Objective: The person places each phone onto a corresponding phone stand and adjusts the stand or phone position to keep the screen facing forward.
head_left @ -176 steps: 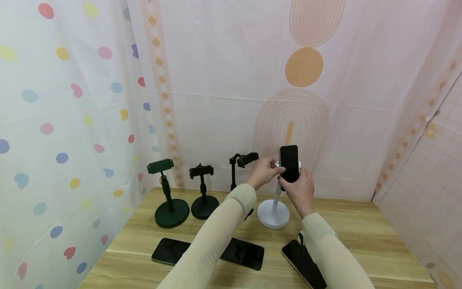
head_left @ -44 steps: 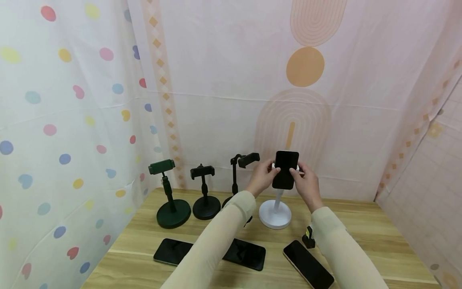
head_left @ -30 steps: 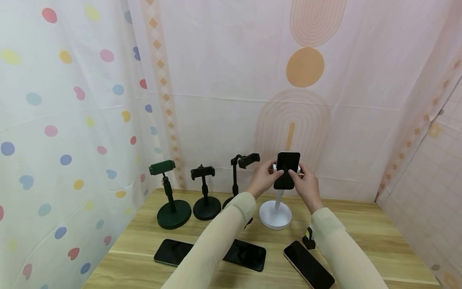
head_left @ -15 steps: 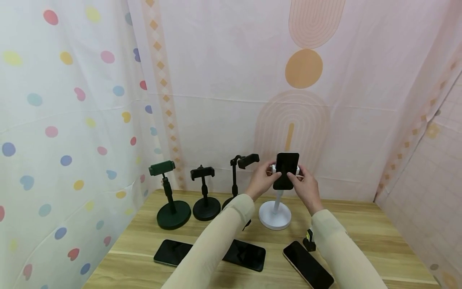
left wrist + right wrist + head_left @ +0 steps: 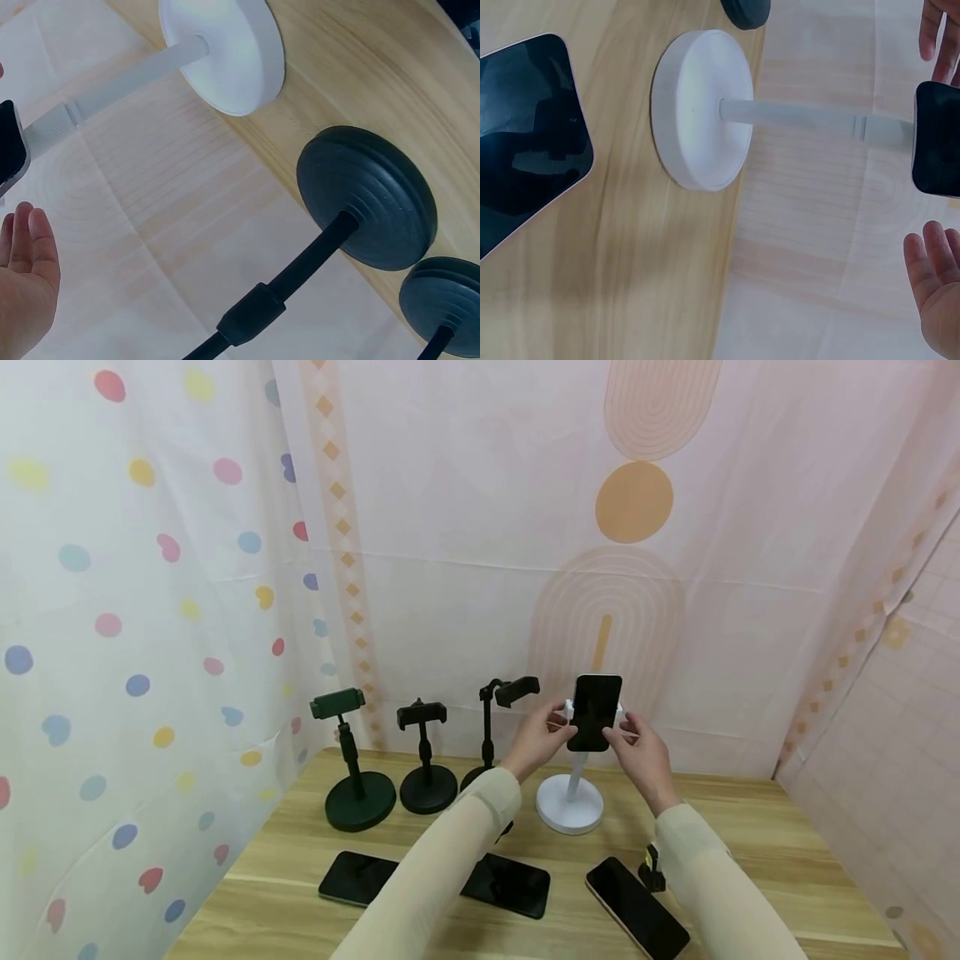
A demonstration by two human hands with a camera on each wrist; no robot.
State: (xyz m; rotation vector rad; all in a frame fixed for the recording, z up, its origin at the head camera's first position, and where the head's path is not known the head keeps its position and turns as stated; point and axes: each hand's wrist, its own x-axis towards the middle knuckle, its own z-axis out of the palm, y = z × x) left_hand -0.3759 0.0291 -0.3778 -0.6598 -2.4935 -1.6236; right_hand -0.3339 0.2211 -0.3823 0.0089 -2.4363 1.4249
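Observation:
A black-screened phone stands upright in the clamp of a white phone stand. White clamp ends show at both sides of it. Beside its left edge is my left hand, fingers extended and holding nothing; the left wrist view shows this hand with a gap to the phone. On the other side, my right hand has its thumb near the phone's lower right edge. Its fingers look straight and apart from the phone in the right wrist view, where the hand is partly cut off.
Left of the white stand are a green phone stand, a black stand and another black stand, partly behind my left arm. Phones lie in front: one left, one middle, one right on the wooden table.
Earlier both hands held the phone and clamp, and the phone was straightened a little. Now the thumbs have come off its front and both hands have drawn slightly outward; the phone stays in the stand.

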